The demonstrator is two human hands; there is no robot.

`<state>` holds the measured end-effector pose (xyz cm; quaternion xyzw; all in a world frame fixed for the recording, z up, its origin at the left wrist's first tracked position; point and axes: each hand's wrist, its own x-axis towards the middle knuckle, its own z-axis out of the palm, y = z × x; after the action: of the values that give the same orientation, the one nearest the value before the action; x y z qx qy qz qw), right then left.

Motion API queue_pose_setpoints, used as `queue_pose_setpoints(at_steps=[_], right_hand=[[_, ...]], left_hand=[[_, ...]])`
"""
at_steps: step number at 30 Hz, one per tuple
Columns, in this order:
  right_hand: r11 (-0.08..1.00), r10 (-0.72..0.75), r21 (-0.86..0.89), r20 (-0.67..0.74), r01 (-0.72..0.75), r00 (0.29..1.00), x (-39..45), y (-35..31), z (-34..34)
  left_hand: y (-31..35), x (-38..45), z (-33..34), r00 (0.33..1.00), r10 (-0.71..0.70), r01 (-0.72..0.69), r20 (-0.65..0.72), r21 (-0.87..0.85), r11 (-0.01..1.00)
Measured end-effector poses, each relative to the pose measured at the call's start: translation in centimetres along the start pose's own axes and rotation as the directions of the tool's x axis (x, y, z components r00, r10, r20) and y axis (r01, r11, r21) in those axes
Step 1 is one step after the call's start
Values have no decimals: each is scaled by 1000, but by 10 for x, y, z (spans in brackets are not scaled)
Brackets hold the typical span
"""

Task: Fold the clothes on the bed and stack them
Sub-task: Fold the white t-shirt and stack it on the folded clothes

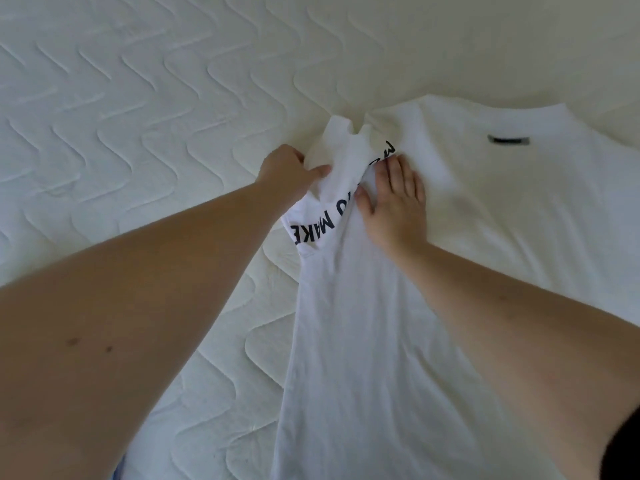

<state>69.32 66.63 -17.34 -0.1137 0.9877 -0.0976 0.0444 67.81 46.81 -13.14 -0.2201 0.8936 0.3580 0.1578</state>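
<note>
A white T-shirt (485, 209) lies spread on the bed, its collar with a dark label far right of centre. Its left sleeve (332, 188), printed with black letters, is bunched and folded over towards the body of the shirt. My left hand (287, 168) grips the sleeve's outer edge, thumb on top of the fabric. Just to the right, my right hand (394, 199) lies flat with straight fingers, pressing on the shirt beside the fold.
The bed's white quilted mattress cover (138, 116) stretches across the left and far side. A bit of blue fabric (119, 471) peeks in at the bottom edge under my left forearm.
</note>
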Motion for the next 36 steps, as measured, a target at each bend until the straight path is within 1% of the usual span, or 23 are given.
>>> queue_pose_setpoints(at_steps=[3, 4, 6, 8, 11, 15, 17, 19, 23, 25, 27, 28, 29, 30, 31, 32, 33, 34, 35, 36], right_hand=[[1000, 6, -3, -54, -6, 999, -1, 1, 8], [1000, 3, 7, -61, -2, 998, -1, 2, 8], [1000, 2, 20, -48, -1, 999, 0, 3, 9], [1000, 13, 9, -33, -13, 999, 0, 2, 10], [999, 33, -5, -20, -33, 999, 0, 2, 9], [999, 30, -34, -7, -30, 1000, 1, 2, 13], [999, 26, -46, -6, -26, 1000, 2, 2, 13], [998, 20, -57, -3, -20, 1000, 1, 2, 13], [998, 14, -69, 20, -12, 1000, 2, 3, 13], [997, 8, -79, 35, -5, 999, 3, 3, 14], [997, 5, -79, 51, -1, 999, 4, 3, 14], [997, 0, -75, 58, 4, 998, 5, 3, 14], [997, -9, -72, 64, 13, 998, 6, 3, 13], [997, -21, -73, 76, 26, 997, 6, 4, 12], [997, -32, -72, 104, 39, 994, 8, 5, 10], [997, -35, -64, 153, 45, 988, 12, 7, 7], [998, -33, -50, 223, 45, 974, 16, 7, 3], [998, -35, -38, 294, 48, 955, 19, 9, -1], [998, -46, -27, 344, 59, 938, 22, 11, -7], [997, -65, -6, 363, 73, 929, 22, 15, -13]], left_hand=[[6, 4, 7, 999, 36, -38, 33, 74, 997], [6, 3, 8, 999, 44, -44, 12, 70, 997], [1, -3, 7, 997, 38, -39, -72, -17, 999], [-12, -14, 1, 987, 11, -32, -160, -126, 991], [-39, -31, -11, 968, -60, 13, -244, -190, 982], [-76, -51, -18, 951, -163, 96, -261, -249, 964], [-86, -58, -17, 942, -201, 130, -270, -256, 958], [-90, -65, -16, 932, -244, 161, -266, -301, 940], [-91, -76, -15, 911, -358, 227, -205, -475, 850], [-92, -82, -15, 897, -419, 280, -141, -553, 785], [-93, -86, -17, 883, -469, 345, -3, -675, 652], [-92, -89, -19, 879, -468, 375, 88, -733, 568], [-91, -93, -21, 879, -445, 406, 170, -756, 514], [-90, -97, -22, 883, -409, 429, 228, -746, 509], [-88, -101, -21, 888, -379, 440, 259, -715, 542], [-86, -105, -18, 898, -360, 432, 254, -667, 607], [-84, -110, -14, 908, -362, 412, 209, -602, 684], [-81, -116, -8, 916, -378, 386, 132, -545, 745], [-77, -121, -2, 916, -399, 363, 45, -516, 775], [-72, -125, 2, 908, -418, 345, -26, -519, 782]])
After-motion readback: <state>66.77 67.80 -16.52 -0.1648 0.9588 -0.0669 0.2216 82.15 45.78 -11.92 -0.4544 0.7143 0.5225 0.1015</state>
